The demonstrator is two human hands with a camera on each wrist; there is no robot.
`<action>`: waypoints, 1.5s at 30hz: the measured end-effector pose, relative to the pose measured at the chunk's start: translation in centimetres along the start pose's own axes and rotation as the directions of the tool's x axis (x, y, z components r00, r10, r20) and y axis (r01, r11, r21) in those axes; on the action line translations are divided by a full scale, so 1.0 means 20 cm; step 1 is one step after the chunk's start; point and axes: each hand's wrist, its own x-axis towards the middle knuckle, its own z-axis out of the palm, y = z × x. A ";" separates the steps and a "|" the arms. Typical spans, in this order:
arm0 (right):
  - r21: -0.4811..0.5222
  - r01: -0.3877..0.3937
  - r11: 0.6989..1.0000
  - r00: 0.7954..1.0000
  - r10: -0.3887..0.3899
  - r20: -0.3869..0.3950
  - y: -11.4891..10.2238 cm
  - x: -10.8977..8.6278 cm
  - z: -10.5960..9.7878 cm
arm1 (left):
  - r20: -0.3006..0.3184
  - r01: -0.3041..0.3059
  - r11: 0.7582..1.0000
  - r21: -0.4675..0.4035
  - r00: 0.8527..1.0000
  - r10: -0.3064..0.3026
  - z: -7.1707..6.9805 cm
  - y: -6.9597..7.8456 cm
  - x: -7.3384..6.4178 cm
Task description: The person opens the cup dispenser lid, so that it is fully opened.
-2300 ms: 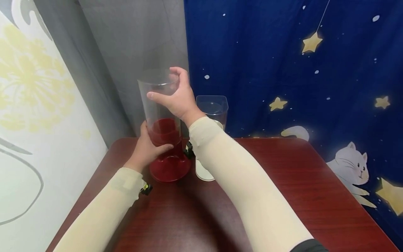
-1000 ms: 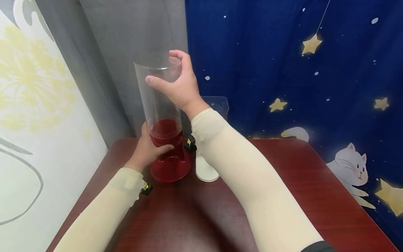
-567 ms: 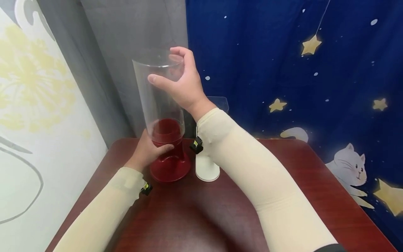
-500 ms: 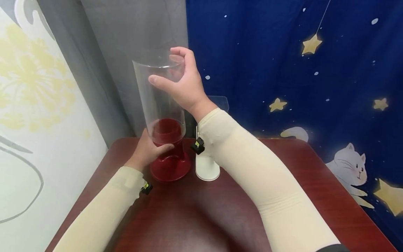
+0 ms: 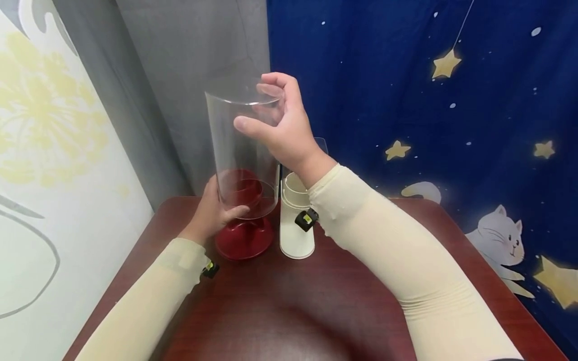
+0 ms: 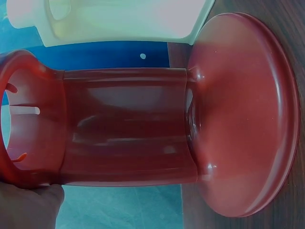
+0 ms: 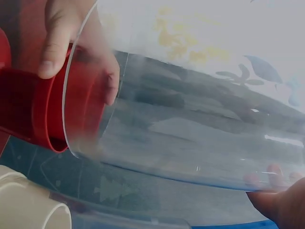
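Observation:
A tall clear plastic cylinder (image 5: 241,143) is held up by my right hand (image 5: 295,133), thumb and fingers curled round its wall just below the upper rim. Below and behind it, a red plastic stand (image 5: 241,244) with a round base rests on the table. My left hand (image 5: 205,213) grips the stand's collar, thumb at the front. In the right wrist view the cylinder's lower rim lies beside the red collar (image 7: 45,112), overlapping it and the left fingers. The left wrist view shows the stand's column (image 6: 128,129) and slotted, open collar, with my thumb at its edge.
Close to the right of the red stand is a cream-coloured stand (image 5: 295,240) with a ring-shaped top. A clear container (image 5: 321,145) shows behind it, mostly hidden by my right hand. The dark red table (image 5: 253,311) ends at gray and blue curtains.
My right hand first raised the clear cylinder from the red stand, then carried it right and slightly down, clear of the collar. The left hand kept its grip on the stand.

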 end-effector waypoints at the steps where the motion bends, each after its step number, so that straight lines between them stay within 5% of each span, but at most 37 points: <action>1: 0.004 0.001 1.000 1.000 -0.001 0.005 0.00 -0.01 -0.01 | 0.009 0.030 1.000 -0.006 1.000 -0.030 0.00 -0.01 0.00; 4: 0.011 0.007 1.000 1.000 -0.007 0.028 -0.01 -0.04 -0.02 | 0.037 0.147 0.989 -0.030 0.989 -0.146 -0.01 -0.02 -0.02; 8: -0.004 0.007 1.000 0.998 -0.006 0.065 -0.02 -0.10 -0.04 | 0.073 0.286 0.956 -0.067 0.957 -0.281 -0.02 -0.02 -0.03; 13: -0.007 0.008 1.000 0.996 -0.008 0.089 -0.02 -0.17 -0.06 | 0.093 0.358 0.927 -0.114 0.933 -0.349 -0.02 0.01 -0.03; 34: -0.009 -0.021 1.000 0.991 0.022 0.132 0.04 -0.43 -0.22 | 0.066 0.367 0.930 0.018 0.928 -0.367 -0.01 -0.02 -0.04; 45: 0.079 -0.007 0.997 0.994 -0.002 0.112 0.08 -0.55 -0.37 | 0.069 0.332 0.943 -0.004 0.941 -0.331 0.00 -0.04 -0.04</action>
